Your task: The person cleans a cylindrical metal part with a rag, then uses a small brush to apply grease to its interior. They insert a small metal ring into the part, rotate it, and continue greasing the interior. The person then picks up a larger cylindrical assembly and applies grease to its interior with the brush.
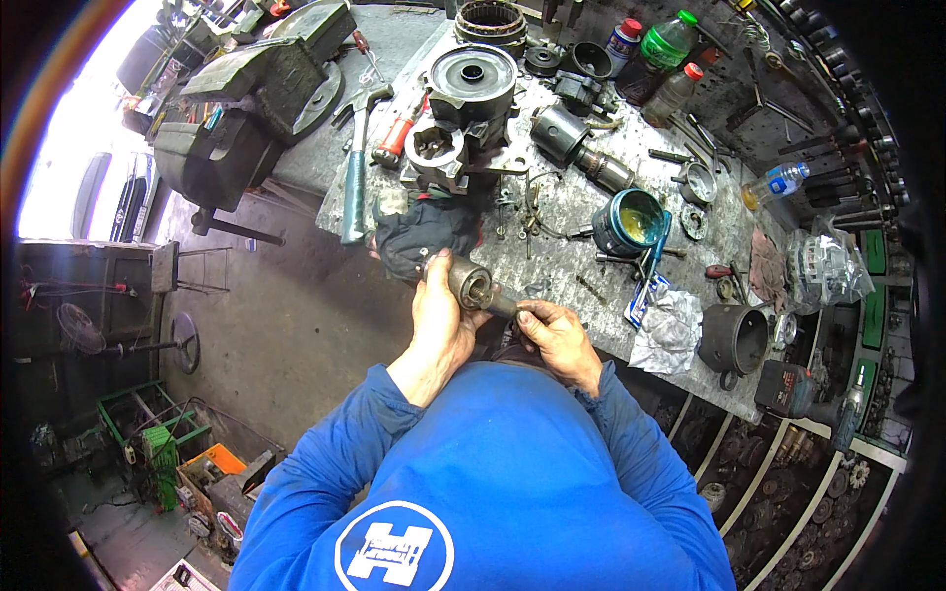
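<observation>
In front of my chest, above the near edge of the workbench (pixel 591 305), I hold a hollow metal cylinder (pixel 471 285) tilted, its open end toward me. My left hand (pixel 440 320) is wrapped round its left side. A narrower dark metal piece (pixel 504 301) extends from the cylinder to my right hand (pixel 558 337), whose thumb and fingers pinch its end. Whether the two pieces are joined, I cannot tell. Just beyond my left hand lies a dark, crumpled cloth (pixel 424 236).
A large vise (pixel 232 128) stands at the back left, near a hammer (pixel 357 167). Motor housings (pixel 471 84), an armature (pixel 603 169) and a blue-rimmed can of yellowish grease (pixel 636 219) occupy the bench. White crumpled paper (pixel 668 330) and a dark metal housing (pixel 734 338) lie right.
</observation>
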Tool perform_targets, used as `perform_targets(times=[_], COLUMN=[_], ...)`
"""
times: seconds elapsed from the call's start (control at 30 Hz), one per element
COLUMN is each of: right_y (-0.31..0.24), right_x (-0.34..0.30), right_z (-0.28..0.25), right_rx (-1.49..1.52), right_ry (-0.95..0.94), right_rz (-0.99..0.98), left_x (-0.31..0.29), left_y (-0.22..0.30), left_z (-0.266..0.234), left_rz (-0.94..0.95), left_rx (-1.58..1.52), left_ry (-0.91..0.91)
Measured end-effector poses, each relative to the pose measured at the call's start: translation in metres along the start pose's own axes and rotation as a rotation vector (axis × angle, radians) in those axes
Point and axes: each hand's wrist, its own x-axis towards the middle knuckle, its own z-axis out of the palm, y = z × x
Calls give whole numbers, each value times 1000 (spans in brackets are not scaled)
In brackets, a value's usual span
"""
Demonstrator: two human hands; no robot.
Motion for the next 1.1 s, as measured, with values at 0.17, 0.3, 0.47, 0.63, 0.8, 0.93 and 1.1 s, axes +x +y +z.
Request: perform_targets(times=[0.17, 0.3, 0.47, 0.63, 0.8, 0.93, 1.1], right_y=[-3, -4, -2, -2, -4, -10, -27], right_x=[-1, -1, 0, -1, -4, -6, -15], right_z=[0, 0, -1, -3, -6, -5, 1], right_rx=[77, 136, 87, 86, 22, -82, -220], right_ry=[-8, 10, 31, 43, 64, 80, 155], right_rz=[12, 38, 11, 8, 22, 1, -39], left_x=[-1, -4, -6, -7, -6, -4, 2], left_y=[-1, 0, 0, -2, -4, -6, -5], left_z=[3, 6, 8, 8, 8, 6, 1], left_rz=[84, 105, 106, 138, 185, 131, -11], left_rx=[38, 57, 73, 75, 55, 11, -94], left_ry=[-1, 19, -2, -12, -41, -42, -81])
